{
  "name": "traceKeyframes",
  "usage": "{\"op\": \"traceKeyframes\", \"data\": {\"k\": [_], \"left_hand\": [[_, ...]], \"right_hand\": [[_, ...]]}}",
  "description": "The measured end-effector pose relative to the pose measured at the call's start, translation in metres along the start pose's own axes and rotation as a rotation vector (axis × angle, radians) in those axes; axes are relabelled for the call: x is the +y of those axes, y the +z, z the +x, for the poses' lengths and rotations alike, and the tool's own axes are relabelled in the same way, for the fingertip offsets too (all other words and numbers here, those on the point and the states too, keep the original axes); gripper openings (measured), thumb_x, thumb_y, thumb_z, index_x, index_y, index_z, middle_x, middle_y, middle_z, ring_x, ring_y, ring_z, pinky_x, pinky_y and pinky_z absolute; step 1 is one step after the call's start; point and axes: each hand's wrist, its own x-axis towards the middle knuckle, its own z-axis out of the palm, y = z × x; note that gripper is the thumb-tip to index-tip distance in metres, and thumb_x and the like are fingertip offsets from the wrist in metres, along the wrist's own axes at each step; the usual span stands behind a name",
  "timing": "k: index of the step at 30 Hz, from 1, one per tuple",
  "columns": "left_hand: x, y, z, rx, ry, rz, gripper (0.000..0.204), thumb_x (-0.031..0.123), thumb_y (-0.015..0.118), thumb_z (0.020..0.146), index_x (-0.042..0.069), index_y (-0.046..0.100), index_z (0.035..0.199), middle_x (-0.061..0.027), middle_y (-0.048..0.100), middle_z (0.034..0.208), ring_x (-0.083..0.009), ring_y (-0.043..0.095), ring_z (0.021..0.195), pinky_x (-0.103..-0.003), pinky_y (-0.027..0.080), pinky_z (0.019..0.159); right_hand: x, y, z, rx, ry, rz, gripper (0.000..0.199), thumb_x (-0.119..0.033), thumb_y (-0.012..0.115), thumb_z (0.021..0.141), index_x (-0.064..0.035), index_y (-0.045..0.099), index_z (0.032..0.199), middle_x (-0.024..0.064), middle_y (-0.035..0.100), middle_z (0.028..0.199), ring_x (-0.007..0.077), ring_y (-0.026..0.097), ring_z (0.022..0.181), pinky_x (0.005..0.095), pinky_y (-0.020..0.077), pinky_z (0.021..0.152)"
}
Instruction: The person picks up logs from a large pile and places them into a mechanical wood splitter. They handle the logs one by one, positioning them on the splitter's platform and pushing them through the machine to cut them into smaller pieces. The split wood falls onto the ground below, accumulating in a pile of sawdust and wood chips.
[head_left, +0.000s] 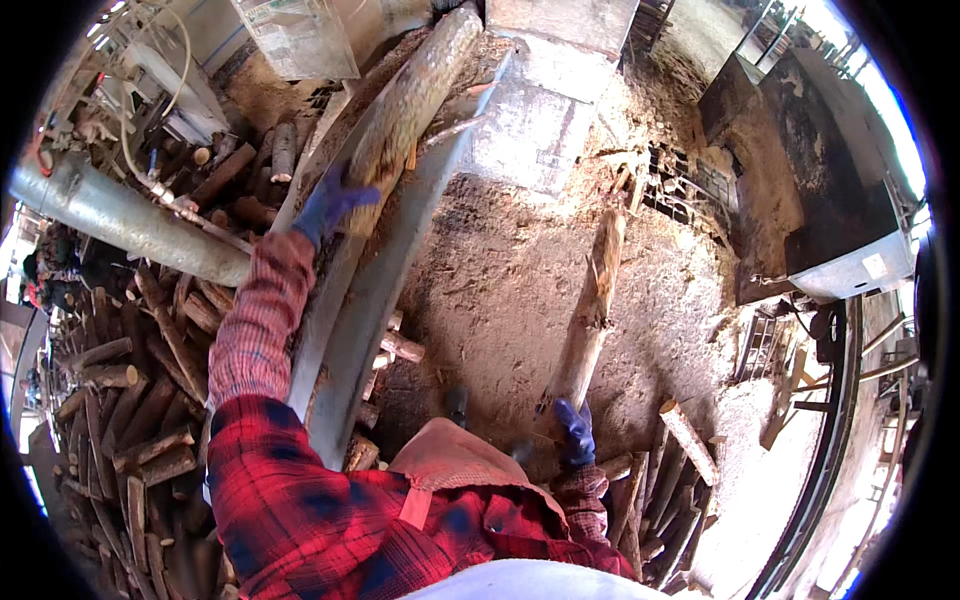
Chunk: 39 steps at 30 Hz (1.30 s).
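My left hand point(332, 204), in a blue glove, presses on the near end of a rough log point(412, 95) that lies in a long curved metal trough point(385, 270). The log points away from me toward a concrete block point(540, 120). My right hand point(575, 432), also gloved in blue, grips the lower end of a second, thinner log point(592, 300) that slants up over the sawdust-covered ground. Both sleeves are red plaid.
A big heap of cut logs point(130, 400) fills the left side. More split pieces point(670, 480) lie at the lower right. A grey pipe point(120, 215) crosses the upper left. A dark metal machine point(830, 200) stands at the right.
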Motion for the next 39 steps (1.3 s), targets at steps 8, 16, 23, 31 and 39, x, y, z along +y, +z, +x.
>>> {"op": "traceKeyframes", "data": {"k": [8,16,23,31,39], "left_hand": [[-0.042,-0.012,0.150,0.126,-0.174,1.306,0.091,0.050,0.063,0.081,0.002,0.022,0.147,-0.0253,0.039,0.143,-0.0423,0.044,0.129,-0.051,0.041,0.103],[-0.055,-0.017,0.169,0.170,-0.084,1.305,0.084,0.038,0.064,0.079,0.012,0.026,0.149,-0.0202,0.036,0.145,-0.0404,0.038,0.132,-0.058,0.035,0.104],[-0.056,0.040,0.165,0.297,0.108,0.797,0.062,0.035,0.061,0.083,0.009,0.044,0.137,-0.0221,0.048,0.138,-0.0370,0.047,0.127,-0.044,0.042,0.101],[-0.023,0.037,0.014,0.126,-0.211,-0.663,0.064,0.027,0.081,0.077,-0.001,0.054,0.128,-0.0098,0.062,0.117,-0.0200,0.059,0.103,-0.034,0.048,0.091],[0.041,-0.075,-0.058,0.482,0.354,-0.105,0.077,0.020,0.079,0.080,0.002,0.037,0.142,-0.0132,0.057,0.125,-0.0227,0.058,0.108,-0.034,0.050,0.091]], "right_hand": [[-0.062,0.109,0.080,0.004,-0.261,-0.434,0.054,-0.014,0.071,0.082,-0.0029,0.048,0.130,0.0065,0.063,0.099,0.0178,0.062,0.080,0.0297,0.0529,0.067],[-0.246,0.361,0.192,-0.313,-0.809,-0.370,0.079,-0.006,0.071,0.078,-0.0078,0.024,0.142,0.0142,0.061,0.101,0.0179,0.063,0.083,0.0293,0.0581,0.069],[-0.146,0.340,0.397,-0.339,-0.422,-1.157,0.088,-0.013,0.085,0.070,-0.0022,0.026,0.135,0.0182,0.056,0.119,0.0253,0.064,0.087,0.0311,0.0579,0.074],[-0.058,0.352,0.200,-0.742,-0.803,-1.161,0.097,-0.033,0.080,0.077,-0.0016,0.018,0.146,0.0194,0.045,0.136,0.0314,0.051,0.117,0.0380,0.0462,0.098],[-0.099,0.253,0.103,-0.515,-0.172,-0.419,0.065,-0.014,0.068,0.090,-0.0039,0.034,0.145,0.0145,0.050,0.132,0.0198,0.055,0.112,0.0315,0.0506,0.091]]}}
